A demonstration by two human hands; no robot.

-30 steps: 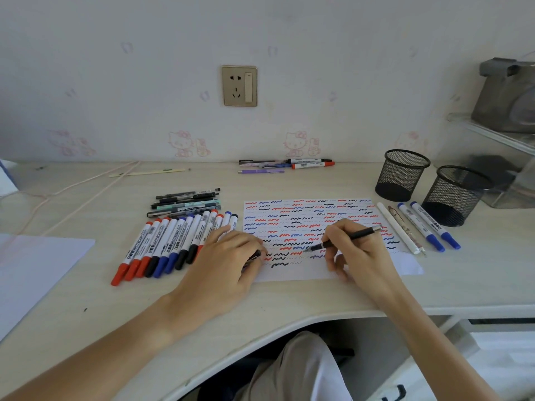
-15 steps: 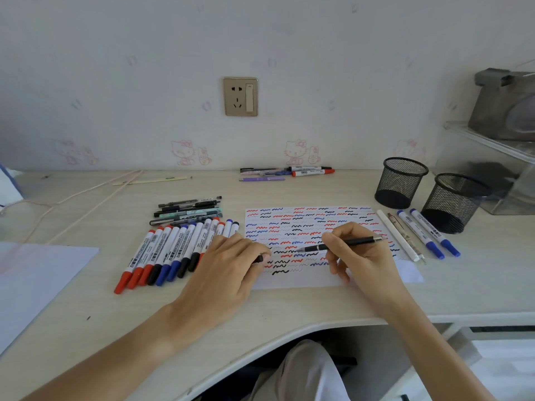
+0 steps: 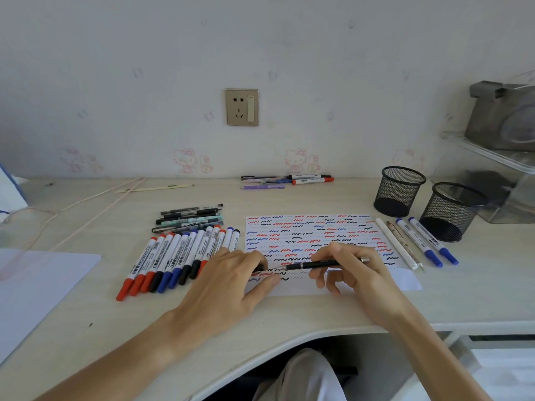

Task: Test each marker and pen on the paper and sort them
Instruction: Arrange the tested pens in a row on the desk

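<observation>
A white paper (image 3: 307, 227) covered with red, blue and black squiggles lies at the desk's middle. My right hand (image 3: 351, 269) grips a thin black pen (image 3: 314, 265), held level just above the paper with its tip pointing left. My left hand (image 3: 231, 282) rests on the paper's left edge and pinches a small black cap (image 3: 260, 267), close to the pen's tip. A row of several whiteboard markers (image 3: 179, 256) with red, blue and black caps lies left of the paper, with several dark pens (image 3: 191, 217) behind it.
Two black mesh cups (image 3: 399, 191) (image 3: 451, 211) stand at the right. In front of them lie two blue markers (image 3: 425, 241) and two thin pens (image 3: 396, 244). More pens (image 3: 286, 180) lie by the wall. A white sheet (image 3: 34, 285) is at the left.
My right hand has lifted the pen off the paper and levelled it, bringing its tip left toward the cap in my left hand. The camera tilted down slightly.
</observation>
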